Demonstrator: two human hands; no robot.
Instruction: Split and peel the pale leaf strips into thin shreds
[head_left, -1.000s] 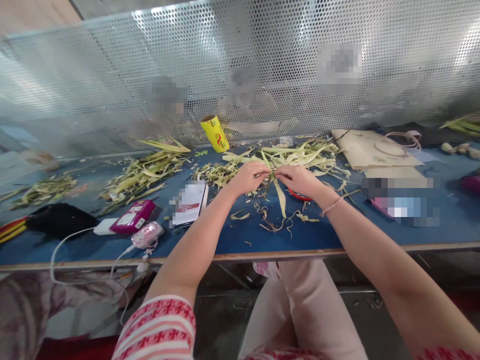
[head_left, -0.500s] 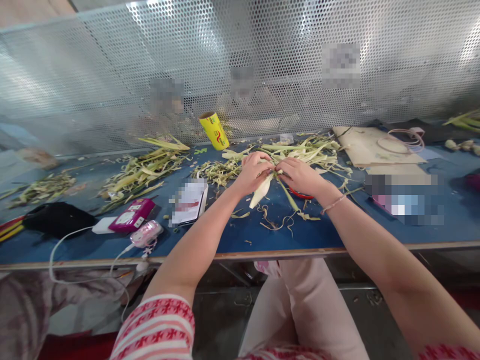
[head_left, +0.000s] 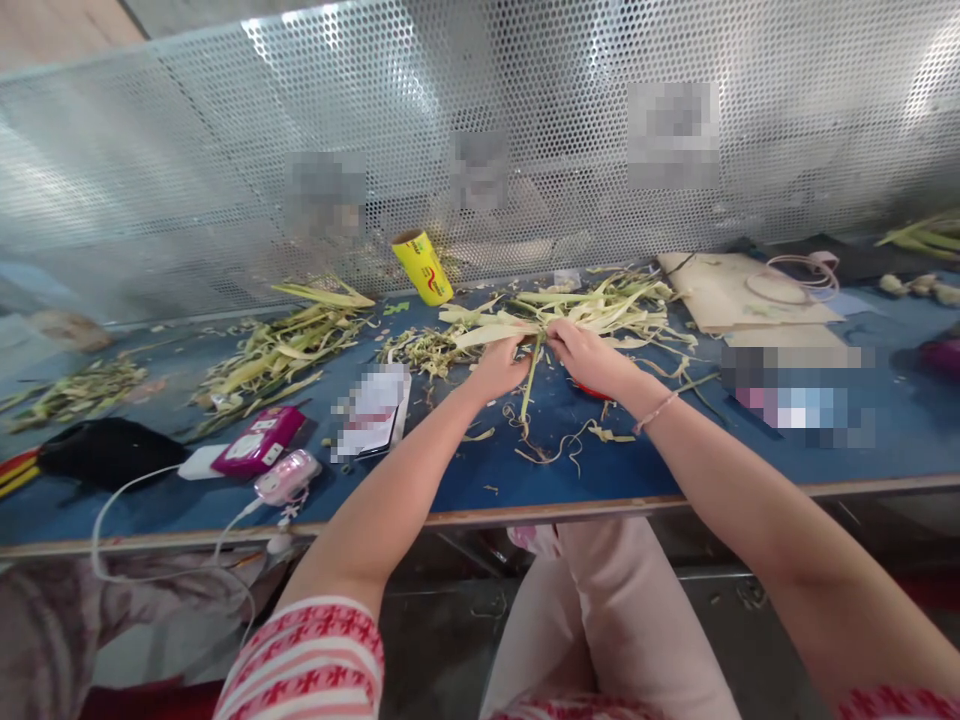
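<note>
My left hand (head_left: pixel 501 368) and my right hand (head_left: pixel 586 355) meet above the blue table, both closed on one bunch of pale green corn husk (head_left: pixel 499 331). Its broad leaf sticks out to the left, over my left hand. A thin green stalk end (head_left: pixel 530 385) points down toward me between the hands. My right fingertips pinch the bunch where the strips meet, while my left fingers curl beneath it, partly hidden. Behind the hands lies a heap of loose husk strips (head_left: pixel 630 305). Something red (head_left: pixel 592 389) shows partly under my right wrist.
A yellow tube (head_left: pixel 424 268) stands by the perforated metal screen (head_left: pixel 525 90). To the left are a husk pile (head_left: pixel 281 355), a phone (head_left: pixel 373 412), a magenta box (head_left: pixel 260 441), a pink case (head_left: pixel 287 477) and a black pouch (head_left: pixel 112 450). Brown cardboard (head_left: pixel 739 290) lies at right.
The broad husk leaf, which hung down toward me, now lies up and to the left. My left hand has dropped lower, below the leaf. The stalk end now points straighter down.
</note>
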